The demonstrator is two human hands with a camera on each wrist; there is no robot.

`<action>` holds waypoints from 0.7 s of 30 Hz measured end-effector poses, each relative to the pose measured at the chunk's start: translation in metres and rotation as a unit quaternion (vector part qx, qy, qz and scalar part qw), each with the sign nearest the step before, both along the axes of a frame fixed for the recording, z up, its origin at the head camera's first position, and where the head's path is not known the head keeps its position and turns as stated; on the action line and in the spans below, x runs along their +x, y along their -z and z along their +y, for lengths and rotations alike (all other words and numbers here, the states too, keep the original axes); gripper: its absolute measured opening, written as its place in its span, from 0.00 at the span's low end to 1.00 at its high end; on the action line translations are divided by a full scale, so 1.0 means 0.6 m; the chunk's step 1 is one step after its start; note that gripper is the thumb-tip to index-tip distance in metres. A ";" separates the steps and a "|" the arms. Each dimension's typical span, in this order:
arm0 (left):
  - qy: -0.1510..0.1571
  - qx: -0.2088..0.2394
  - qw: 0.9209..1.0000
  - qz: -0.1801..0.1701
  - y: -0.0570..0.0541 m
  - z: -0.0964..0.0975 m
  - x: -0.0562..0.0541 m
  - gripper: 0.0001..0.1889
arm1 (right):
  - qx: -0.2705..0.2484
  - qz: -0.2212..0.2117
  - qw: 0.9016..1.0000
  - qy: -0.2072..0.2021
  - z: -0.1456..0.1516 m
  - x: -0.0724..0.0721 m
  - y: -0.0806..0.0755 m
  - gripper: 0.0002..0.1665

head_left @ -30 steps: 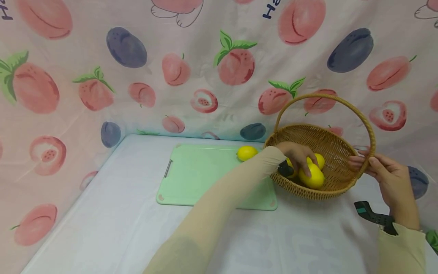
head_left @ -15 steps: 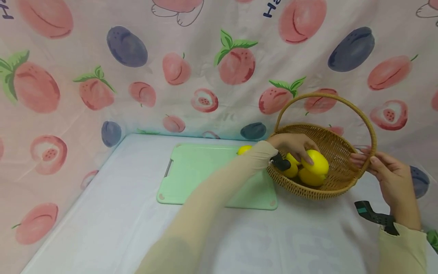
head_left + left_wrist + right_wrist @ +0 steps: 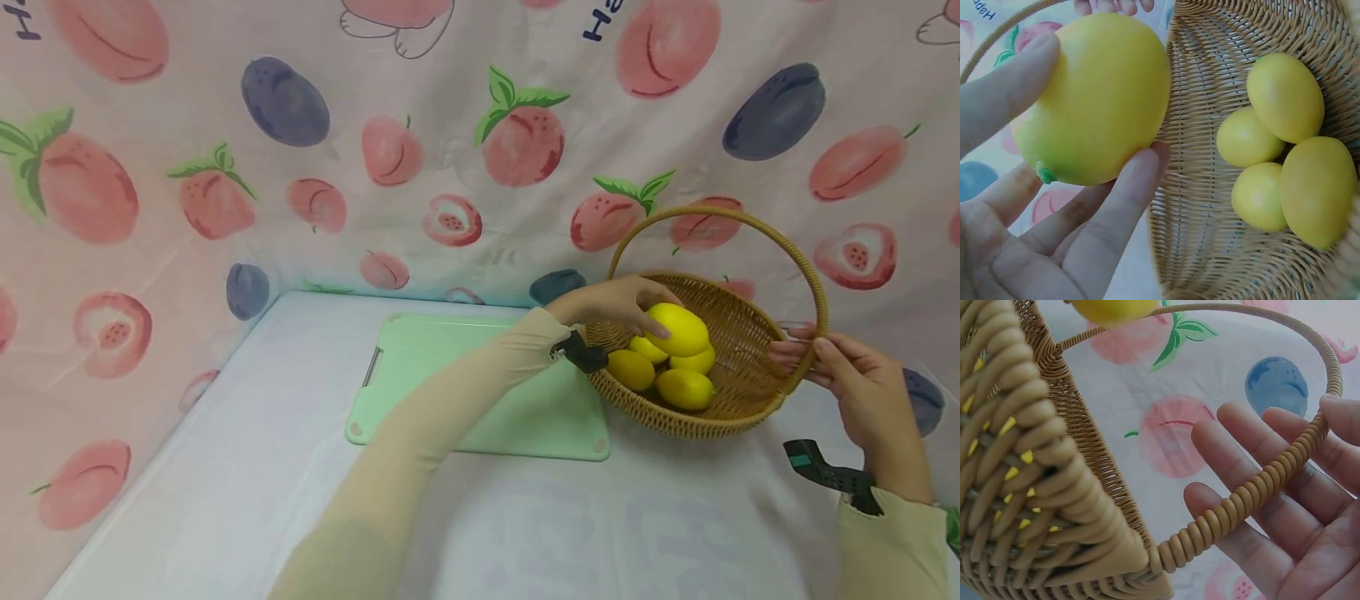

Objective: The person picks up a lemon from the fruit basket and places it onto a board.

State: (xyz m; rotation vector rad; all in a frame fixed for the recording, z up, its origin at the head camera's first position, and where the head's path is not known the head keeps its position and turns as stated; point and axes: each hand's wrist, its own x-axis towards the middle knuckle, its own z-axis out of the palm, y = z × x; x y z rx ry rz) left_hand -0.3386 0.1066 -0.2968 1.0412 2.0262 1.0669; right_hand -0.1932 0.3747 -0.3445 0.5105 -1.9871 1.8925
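Observation:
My left hand (image 3: 615, 300) pinches a yellow lemon (image 3: 679, 330) between thumb and fingers, above the left part of a brown wicker basket (image 3: 738, 375). In the left wrist view the lemon (image 3: 1100, 94) shows a small green tip, and my thumb and fingers touch its sides. Several other lemons (image 3: 1317, 190) lie together inside the basket. My right hand (image 3: 862, 387) holds the arched basket handle (image 3: 1241, 503) low on its right side. Its thumb rests on the near side of the handle, with fairly straight fingers (image 3: 1229, 453) behind it.
A pale green cutting board (image 3: 427, 375) lies on the white table cover (image 3: 247, 467), left of the basket; my left forearm crosses over it. A fruit-print cloth (image 3: 450, 125) hangs behind and along the left side.
My left hand has lifted the lemon out from among the others and drawn it up and back. The left forearm now covers the lemon seen on the board. My right hand stays on the handle.

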 end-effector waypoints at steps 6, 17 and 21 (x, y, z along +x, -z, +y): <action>-0.030 0.045 0.998 -0.009 0.008 -0.040 -0.006 0.29 | 0.012 0.005 1.000 -0.001 0.000 0.000 -0.002 0.17; -0.104 0.158 0.982 0.027 0.028 -0.114 -0.009 0.28 | 0.021 0.012 1.000 -0.008 0.001 0.000 0.000 0.17; -0.128 0.172 0.977 0.017 0.041 -0.138 -0.010 0.28 | 0.013 0.015 1.000 -0.020 0.002 -0.001 0.003 0.17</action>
